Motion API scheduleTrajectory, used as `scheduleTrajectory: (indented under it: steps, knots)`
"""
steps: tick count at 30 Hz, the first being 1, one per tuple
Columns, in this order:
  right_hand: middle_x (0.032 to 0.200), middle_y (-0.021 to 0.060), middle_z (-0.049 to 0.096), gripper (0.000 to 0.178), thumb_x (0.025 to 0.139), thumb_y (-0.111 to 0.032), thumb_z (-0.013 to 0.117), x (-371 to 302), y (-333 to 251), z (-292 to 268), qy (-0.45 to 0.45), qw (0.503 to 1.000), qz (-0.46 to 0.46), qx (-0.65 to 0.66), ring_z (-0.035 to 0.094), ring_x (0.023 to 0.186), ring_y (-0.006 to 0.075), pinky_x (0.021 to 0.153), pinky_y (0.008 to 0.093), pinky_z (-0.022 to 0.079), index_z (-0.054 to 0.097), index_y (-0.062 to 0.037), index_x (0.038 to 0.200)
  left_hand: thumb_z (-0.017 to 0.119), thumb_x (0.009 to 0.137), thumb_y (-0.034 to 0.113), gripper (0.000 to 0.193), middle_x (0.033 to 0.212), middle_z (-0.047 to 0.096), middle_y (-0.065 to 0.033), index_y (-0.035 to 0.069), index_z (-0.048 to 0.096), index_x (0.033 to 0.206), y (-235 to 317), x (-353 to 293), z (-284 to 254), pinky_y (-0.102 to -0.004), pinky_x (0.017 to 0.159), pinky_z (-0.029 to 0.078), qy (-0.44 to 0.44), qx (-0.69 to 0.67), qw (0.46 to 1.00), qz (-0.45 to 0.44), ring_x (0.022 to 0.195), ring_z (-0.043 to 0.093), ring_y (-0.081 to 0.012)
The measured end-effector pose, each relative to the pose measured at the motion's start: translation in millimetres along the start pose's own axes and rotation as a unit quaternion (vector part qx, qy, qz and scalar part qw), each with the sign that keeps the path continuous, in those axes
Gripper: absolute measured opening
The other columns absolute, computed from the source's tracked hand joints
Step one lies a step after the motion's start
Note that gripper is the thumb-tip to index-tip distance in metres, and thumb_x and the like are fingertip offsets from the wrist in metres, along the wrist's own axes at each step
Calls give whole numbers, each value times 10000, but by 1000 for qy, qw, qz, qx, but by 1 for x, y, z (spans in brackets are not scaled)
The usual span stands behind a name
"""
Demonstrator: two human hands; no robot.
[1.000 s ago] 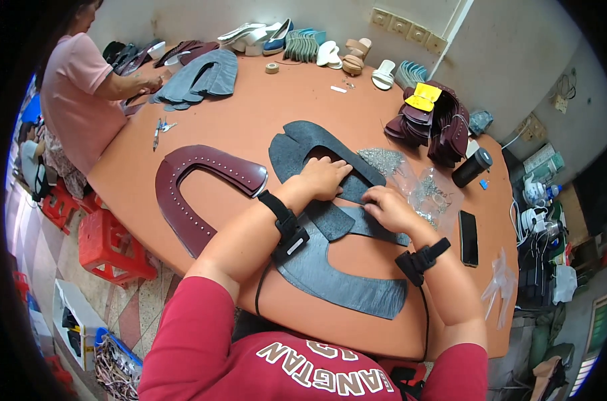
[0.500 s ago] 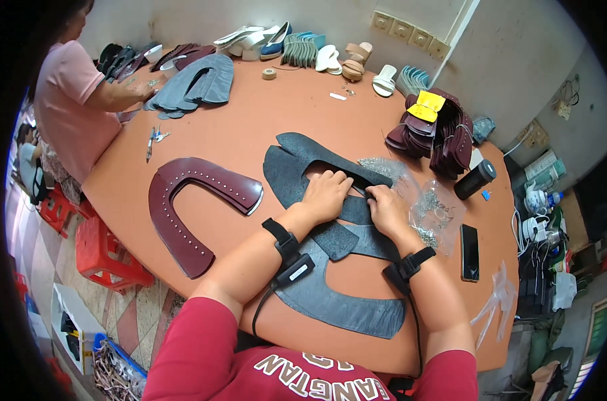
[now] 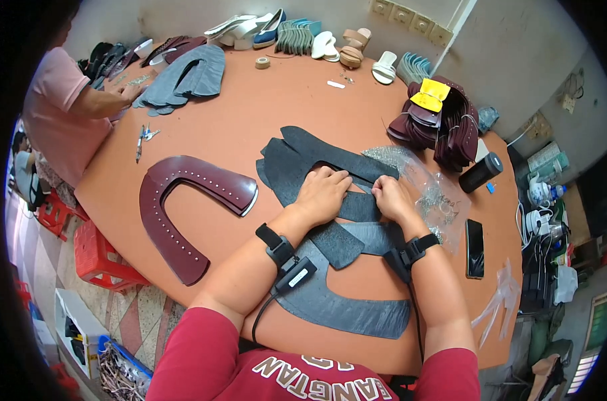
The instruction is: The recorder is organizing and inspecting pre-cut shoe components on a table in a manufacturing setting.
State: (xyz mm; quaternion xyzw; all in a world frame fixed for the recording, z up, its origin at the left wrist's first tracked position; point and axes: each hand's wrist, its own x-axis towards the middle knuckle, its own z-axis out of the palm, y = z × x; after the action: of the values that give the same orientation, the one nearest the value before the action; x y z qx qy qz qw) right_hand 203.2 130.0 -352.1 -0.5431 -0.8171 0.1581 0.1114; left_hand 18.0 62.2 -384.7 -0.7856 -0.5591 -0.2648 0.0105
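My left hand (image 3: pixel 322 194) rests on a stack of dark grey U-shaped shoe uppers (image 3: pixel 287 160), its fingers bent around the inner edge of the curve. Close by on the right, my right hand (image 3: pixel 390 198) is closed in a pinch at the end of the upper's far arm; whatever sits between its fingertips is hidden. Nearer to me, a lighter grey shoe upper (image 3: pixel 357 314) lies flat, partly under the dark ones. Beside my right hand is a clear plastic bag of small metal studs (image 3: pixel 437 207).
Maroon studded uppers (image 3: pixel 176 220) lie on the left. Bundled maroon uppers (image 3: pixel 444 127) with a yellow tag, a black cylinder (image 3: pixel 480 172) and a phone (image 3: pixel 474 248) are on the right. Sandals (image 3: pixel 384 68) line the wall. A co-worker (image 3: pixel 66 100) handles grey uppers (image 3: pixel 186 77) at far left.
The dark upper has shifted and lies flatter, its far arm reaching farther right. My right hand has moved slightly up, and its fingers have drawn together. The whole view has shifted a little.
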Motion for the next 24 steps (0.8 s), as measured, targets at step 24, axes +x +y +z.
scheduleTrajectory:
  steps: [24]
  knots:
    - [935, 160, 615, 121, 830, -142, 614, -3, 22, -3, 10, 996, -29, 82, 593, 883, 336, 784, 408, 464, 623, -21, 835, 567, 848, 211, 360, 1252, 567, -34, 91, 597, 1186, 3, -1, -2, -383, 898, 409, -10, 9, 1000, 1, 1114, 494, -238]
